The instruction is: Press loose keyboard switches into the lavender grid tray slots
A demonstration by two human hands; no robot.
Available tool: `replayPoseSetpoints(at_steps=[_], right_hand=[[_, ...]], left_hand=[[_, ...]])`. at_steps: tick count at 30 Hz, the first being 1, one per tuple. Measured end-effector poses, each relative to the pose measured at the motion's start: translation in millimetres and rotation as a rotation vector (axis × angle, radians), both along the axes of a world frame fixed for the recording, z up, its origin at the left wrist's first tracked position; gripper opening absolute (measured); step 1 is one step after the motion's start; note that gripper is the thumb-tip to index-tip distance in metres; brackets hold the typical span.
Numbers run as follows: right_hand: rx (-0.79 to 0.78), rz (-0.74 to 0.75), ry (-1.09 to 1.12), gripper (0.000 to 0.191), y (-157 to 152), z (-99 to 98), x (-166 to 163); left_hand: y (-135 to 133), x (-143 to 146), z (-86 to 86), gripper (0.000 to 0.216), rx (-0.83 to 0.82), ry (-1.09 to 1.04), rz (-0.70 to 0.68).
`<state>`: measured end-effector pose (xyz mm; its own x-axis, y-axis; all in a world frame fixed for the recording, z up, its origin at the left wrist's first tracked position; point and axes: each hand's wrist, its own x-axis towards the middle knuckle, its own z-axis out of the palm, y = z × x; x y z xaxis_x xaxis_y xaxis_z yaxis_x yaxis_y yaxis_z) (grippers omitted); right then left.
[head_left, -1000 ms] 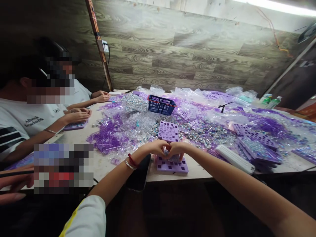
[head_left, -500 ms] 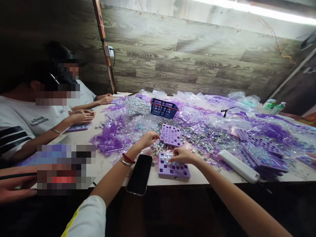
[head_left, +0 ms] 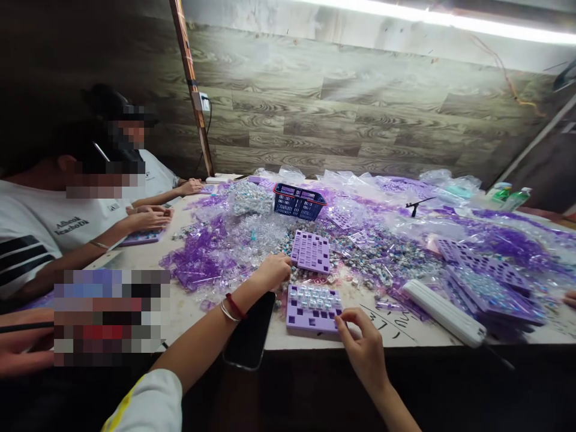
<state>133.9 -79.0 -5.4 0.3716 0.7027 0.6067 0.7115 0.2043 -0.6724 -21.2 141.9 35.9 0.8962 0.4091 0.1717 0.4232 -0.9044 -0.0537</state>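
Note:
My left hand (head_left: pixel 273 271) reaches over the phone, fingers curled together, at the small loose pieces beside the left edge of the upper purple tray (head_left: pixel 310 252). What its fingertips hold is hidden. Below, at the table's front edge, lies a lower purple tray (head_left: pixel 310 323) with square holes; small clear square pieces (head_left: pixel 315 296) fill its far rows, while its near rows show dark open holes. My right hand (head_left: pixel 365 339) is at that tray's right front corner, thumb and forefinger closed together against its edge. Any small piece between them is too small to make out.
A black phone (head_left: pixel 250 336) lies under my left forearm. Beyond are heaps of purple and clear pieces (head_left: pixel 202 252) and a dark blue basket (head_left: pixel 299 204). To the right are a white bar-shaped device (head_left: pixel 443 312) and stacked purple trays (head_left: pixel 488 294). Co-workers (head_left: pixel 85 222) sit at left.
My right hand has moved from over the lower tray's clear pieces to its right front corner. My left hand has come slightly nearer, still by the upper tray. The view has shifted slightly.

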Motion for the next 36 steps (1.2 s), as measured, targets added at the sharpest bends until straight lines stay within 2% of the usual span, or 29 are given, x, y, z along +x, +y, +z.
replayPoseSetpoints(at_steps=[3, 5, 7, 9, 12, 14, 16, 19, 22, 24, 26, 29, 32, 36], right_hand=[[0.034, -0.022, 0.023, 0.014, 0, 3.4, 3], [0.045, -0.059, 0.05, 0.013, 1, 7.8, 6], [0.033, -0.067, 0.114, 0.013, 4, 13.5, 7], [-0.009, 0.003, 0.219, 0.015, 7, 18.9, 5], [-0.064, 0.189, 0.375, 0.02, 12, 23.0, -2], [-0.066, 0.255, 0.422, 0.021, 16, 22.4, -8], [-0.053, 0.245, 0.413, 0.019, 18, 20.4, -12], [-0.066, 0.225, 0.35, 0.02, 20, 18.1, -14], [-0.103, 0.206, 0.289, 0.024, 27, 19.2, -9], [-0.153, 0.125, 0.211, 0.025, 35, 22.1, -1], [-0.278, 0.067, 0.107, 0.026, 48, 27.1, 9], [-0.599, 0.159, -0.001, 0.027, 71, 37.4, 25], [-0.841, 0.302, -0.037, 0.025, 89, 48.1, 34], [-0.994, 0.364, -0.048, 0.03, 101, 57.5, 37]], left_hand=[[4, 0, 3.5, 0.012, -0.009, -0.019, 0.002], [3, 0, 8.3, 0.011, -0.1, -0.157, -0.056], [-4, 1, 14.4, 0.009, -0.31, -0.355, -0.174], [-18, 4, 19.6, 0.01, -0.605, -0.5, -0.329], [-44, 10, 20.2, 0.017, -0.994, -0.557, -0.489], [-58, 14, 15.2, 0.022, -1.13, -0.562, -0.509], [-66, 16, 8.5, 0.024, -1.175, -0.568, -0.496], [-68, 19, 2.5, 0.022, -1.145, -0.573, -0.466], [-65, 19, 4.5, 0.018, -1.089, -0.595, -0.434], [-60, 19, 7.1, 0.015, -1.022, -0.64, -0.377], [-55, 19, 7.1, 0.016, -0.972, -0.663, -0.276], [-44, 20, 0.2, 0.018, -1.0, -0.592, -0.123], [-36, 22, -10.1, 0.019, -1.118, -0.564, -0.013], [-30, 24, -17.1, 0.025, -1.322, -0.609, 0.03]])
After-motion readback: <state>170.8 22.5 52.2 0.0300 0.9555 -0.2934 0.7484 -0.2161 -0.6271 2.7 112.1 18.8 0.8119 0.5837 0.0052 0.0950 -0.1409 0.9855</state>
